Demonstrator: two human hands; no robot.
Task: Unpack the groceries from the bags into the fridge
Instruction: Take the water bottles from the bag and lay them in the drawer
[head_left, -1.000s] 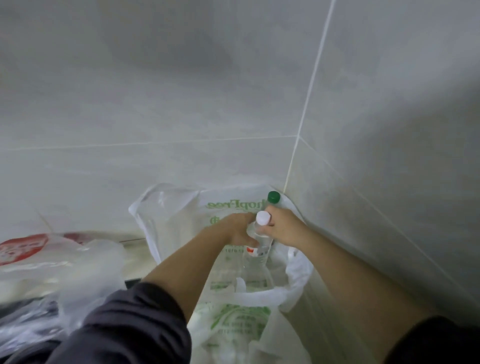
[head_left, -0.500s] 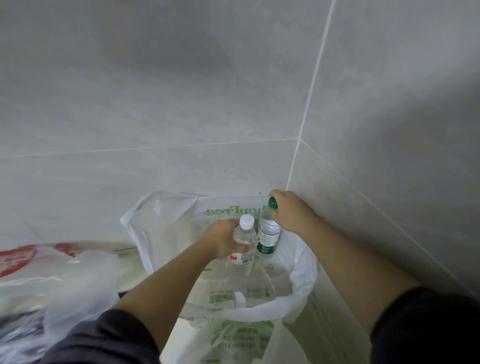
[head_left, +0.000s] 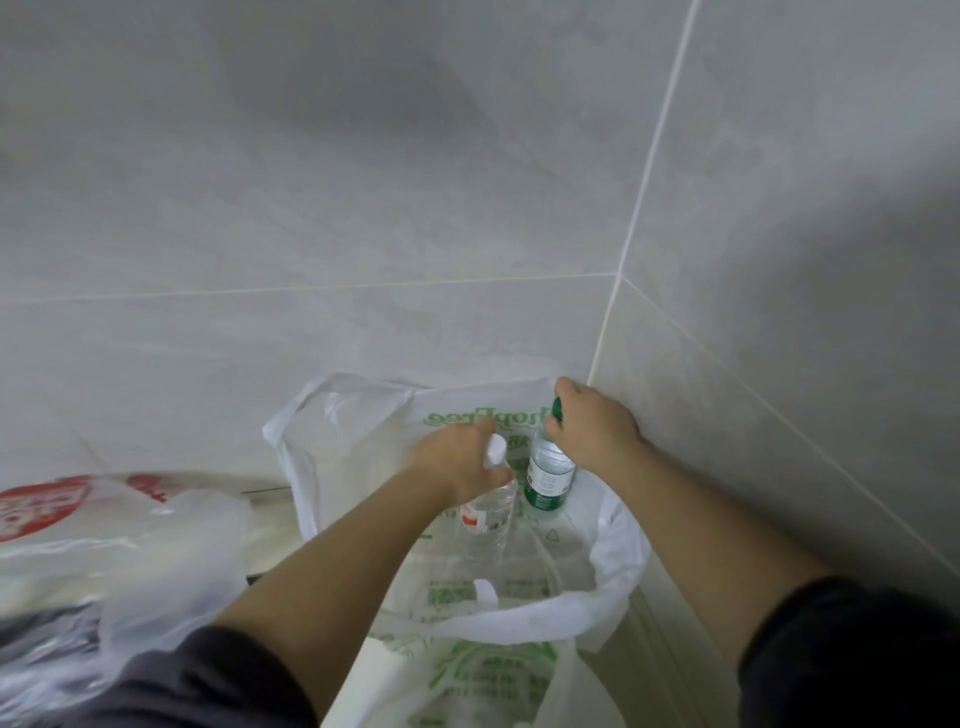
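Left hand (head_left: 457, 462): curled round neck of white-capped bottle (head_left: 488, 517). Right hand (head_left: 592, 431): gripping top of green-capped bottle (head_left: 545, 478). Bottles upright, side by side, within mouth of open white bag (head_left: 363, 441), near tiled corner. Red-printed bag (head_left: 78, 509) at left.

Domestic interior, most likely a home: a tiled corner. Large pale grey stone-look tiles (head_left: 363, 208) with thin light grout lines cover the meeting surfaces. A thin white plastic carrier bag with green print (head_left: 358, 436) stands open in the corner, a translucent plastic bag with red print (head_left: 62, 504) just beside it on its left.
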